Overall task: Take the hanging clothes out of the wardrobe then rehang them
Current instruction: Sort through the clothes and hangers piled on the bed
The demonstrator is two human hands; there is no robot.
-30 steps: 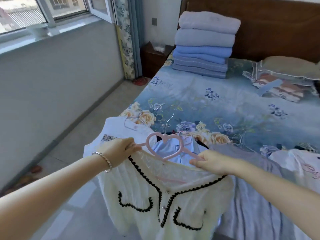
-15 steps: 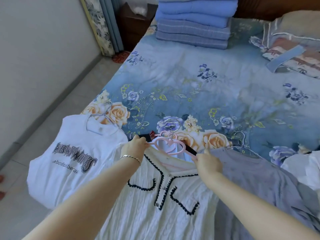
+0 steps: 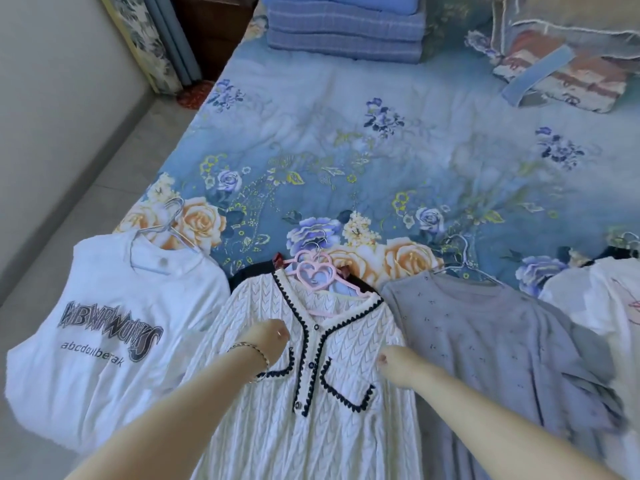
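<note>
Cardigan (image 3: 346,445): cream knit with dark trim. It lies flat on the foot of the bed (image 3: 346,150), and its hem runs off the bottom of my view.
Pink hanger (image 3: 317,275): heart-shaped and in the cardigan's neck, with the hook pointing up the bed. I judge it was left in so that rehanging is quick.
Left hand (image 3: 268,341): on the cardigan's chest, left of the button band, fingers curled under. I cannot tell whether it pinches the knit or only rests there.
Right hand (image 3: 398,370): at the cardigan's right edge, also curled, and I cannot tell its grip either.
Neighbours: a white printed T-shirt (image 3: 104,306) lies just left of the cardigan and a grey top (image 3: 485,341) just right, each on a wire hanger. They seem to be set out in a row so each can be picked up singly.
Hidden: a dark garment (image 3: 249,271) and a pale blue collar peek out from under the cardigan's neck. The wardrobe is out of frame.
</note>
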